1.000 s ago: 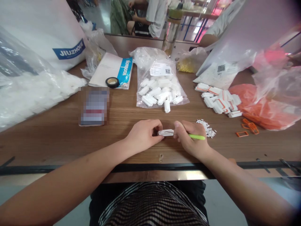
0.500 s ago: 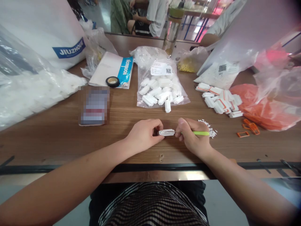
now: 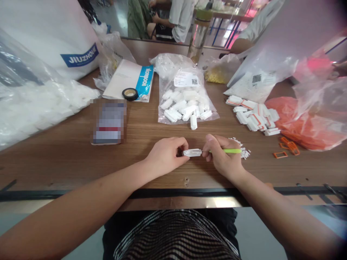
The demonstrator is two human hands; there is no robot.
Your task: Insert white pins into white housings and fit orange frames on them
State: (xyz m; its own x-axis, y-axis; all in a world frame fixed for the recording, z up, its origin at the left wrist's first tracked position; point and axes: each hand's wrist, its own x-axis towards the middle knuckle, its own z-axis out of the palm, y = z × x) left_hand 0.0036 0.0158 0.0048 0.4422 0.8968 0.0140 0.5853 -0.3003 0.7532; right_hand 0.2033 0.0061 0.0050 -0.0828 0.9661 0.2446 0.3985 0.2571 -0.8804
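My left hand [image 3: 168, 154] pinches one end of a white plastic connector housing [image 3: 192, 153] with rows of small holes, low over the table. In my right hand [image 3: 223, 156] is a thin tool with a bright green handle [image 3: 232, 151]. Its slim tip reaches the housing's right end; my fingers hide part of the shaft, and the tip's exact shape is too small to tell. Small white pieces [image 3: 245, 154] lie scattered just behind and right of my right hand.
A clear bag of white housings [image 3: 187, 97] lies ahead. To its right are housings with orange parts [image 3: 255, 117], loose orange frames [image 3: 290, 146] and an orange-filled bag [image 3: 303, 122]. Leftward are a phone [image 3: 108, 122], a notebook [image 3: 116, 79] and black tape [image 3: 130, 94]. A bottle [image 3: 199, 36] stands behind.
The green handle has tipped up slightly at its outer end, with a tiny shift of my right hand. My left hand keeps the same hold on the housing.
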